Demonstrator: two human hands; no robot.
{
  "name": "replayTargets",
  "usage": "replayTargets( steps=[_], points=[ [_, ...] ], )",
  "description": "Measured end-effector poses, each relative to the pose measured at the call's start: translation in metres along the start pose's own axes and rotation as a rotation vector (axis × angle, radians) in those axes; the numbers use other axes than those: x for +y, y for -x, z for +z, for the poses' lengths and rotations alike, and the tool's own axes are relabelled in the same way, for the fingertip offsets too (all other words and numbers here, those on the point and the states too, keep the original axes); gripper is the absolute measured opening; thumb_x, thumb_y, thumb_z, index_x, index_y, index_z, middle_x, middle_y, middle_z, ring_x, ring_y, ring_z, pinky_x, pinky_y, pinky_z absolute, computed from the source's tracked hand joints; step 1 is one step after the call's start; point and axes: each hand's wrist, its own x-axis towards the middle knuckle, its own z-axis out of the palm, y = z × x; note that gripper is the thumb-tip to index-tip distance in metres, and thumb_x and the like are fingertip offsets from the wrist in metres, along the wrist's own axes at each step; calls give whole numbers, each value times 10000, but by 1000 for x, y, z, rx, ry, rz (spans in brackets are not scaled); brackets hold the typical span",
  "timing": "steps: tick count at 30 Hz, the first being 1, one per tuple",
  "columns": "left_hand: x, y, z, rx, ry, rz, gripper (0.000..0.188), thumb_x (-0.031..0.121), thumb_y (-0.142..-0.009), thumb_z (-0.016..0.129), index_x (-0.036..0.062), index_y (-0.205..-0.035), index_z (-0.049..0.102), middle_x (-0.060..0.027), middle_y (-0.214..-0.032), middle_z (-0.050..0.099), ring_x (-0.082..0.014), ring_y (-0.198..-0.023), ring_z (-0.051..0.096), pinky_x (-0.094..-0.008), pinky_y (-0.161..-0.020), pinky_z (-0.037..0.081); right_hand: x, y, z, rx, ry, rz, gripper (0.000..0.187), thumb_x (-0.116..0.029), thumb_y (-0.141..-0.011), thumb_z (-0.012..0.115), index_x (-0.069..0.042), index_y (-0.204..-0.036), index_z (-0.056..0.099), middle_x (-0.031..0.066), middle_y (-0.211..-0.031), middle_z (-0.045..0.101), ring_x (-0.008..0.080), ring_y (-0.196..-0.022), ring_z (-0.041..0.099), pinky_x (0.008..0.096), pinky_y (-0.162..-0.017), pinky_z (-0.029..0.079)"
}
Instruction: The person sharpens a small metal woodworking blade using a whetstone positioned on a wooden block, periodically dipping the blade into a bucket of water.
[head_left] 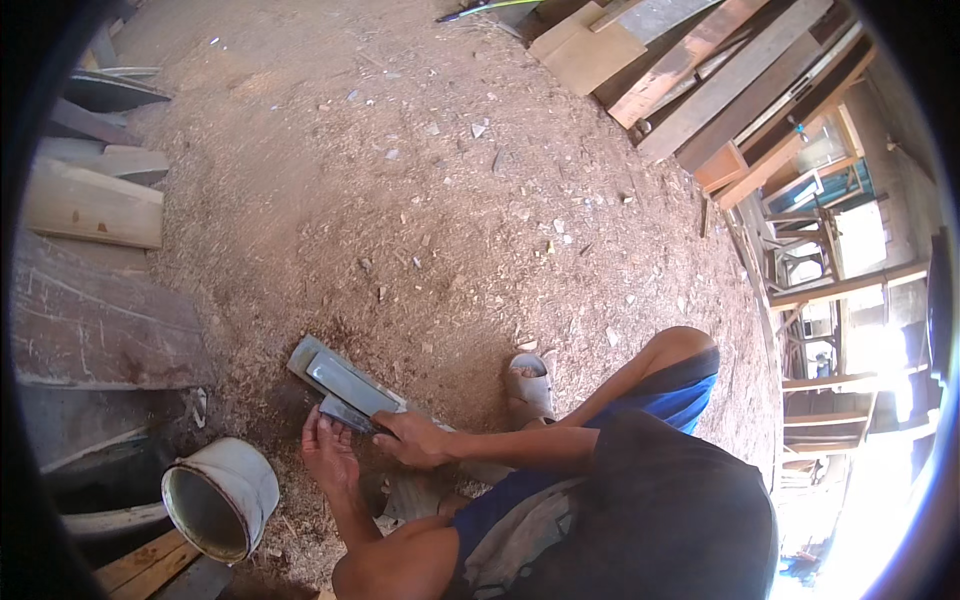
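1. Head view: farthest left of the grey block (350,372), your landmark here, pale planks (95,205) are piled at the edge of the shavings-strewn ground (300,230).
2. Left of the block and nearer your body, you have a whitish bucket (255,485); what it holds is too dark to tell.
3. Your left hand (332,462) is just on the body side of the block, its bent fingertips at the blade's edge; you cannot tell whether they pinch or only steady it.
4. The flat grey blade (345,414) lies along the block's body side; whether it touches the block is unclear.
5. Your right hand (415,440), by the block's right end, is closed around the blade's right end.
6. Right of the block is your sandalled foot (528,385); farther off, upper right, lean long boards (735,80).
7. You seem to be honing or checking the edge. The next move probably calls for a firm right grip, a level blade and left fingertips clear of the edge.
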Motion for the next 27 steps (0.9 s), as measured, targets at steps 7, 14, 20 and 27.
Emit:
replayTargets(
  steps=[7, 14, 20, 27],
  points=[
    [-19, -5, 29, -46, -112, 270, 467, 43, -1029, 522, -46, -1472, 406, -164, -1441, 522, -271, -1318, 521, -425, -1126, 417, -30, 8, -8, -198, -652, 265, 243, -218, -1064, 452, 2, -994, 528, 53, -813, 597, 126, -670, 580, 310, -596, 492],
    [-19, -3, 26, -48, -59, 194, 468, 64, -1045, 496, -67, -1479, 380, -178, -1471, 498, -269, -1343, 503, -417, -1128, 422, -23, 4, 6, -187, -719, 269, 231, -183, -1072, 425, 3, -979, 527, 48, -802, 586, 114, -624, 555, 296, -569, 479],
    [-20, -3, 27, -28, -122, 196, 475, 97, -1039, 534, -68, -1467, 409, -165, -1423, 545, -235, -1265, 555, -394, -1083, 457, -24, 4, 4, -170, -708, 284, 223, -177, -1068, 430, 5, -982, 527, 49, -802, 584, 115, -627, 557, 299, -566, 475],
    [-23, -2, 40, -62, -171, 210, 467, 137, -1036, 553, -63, -1445, 449, -152, -1381, 573, -229, -1243, 562, -380, -1055, 460, -24, 10, -9, -167, -609, 253, 230, -192, -1067, 436, 3, -988, 528, 48, -800, 582, 120, -631, 554, 306, -567, 473]
  ],
)
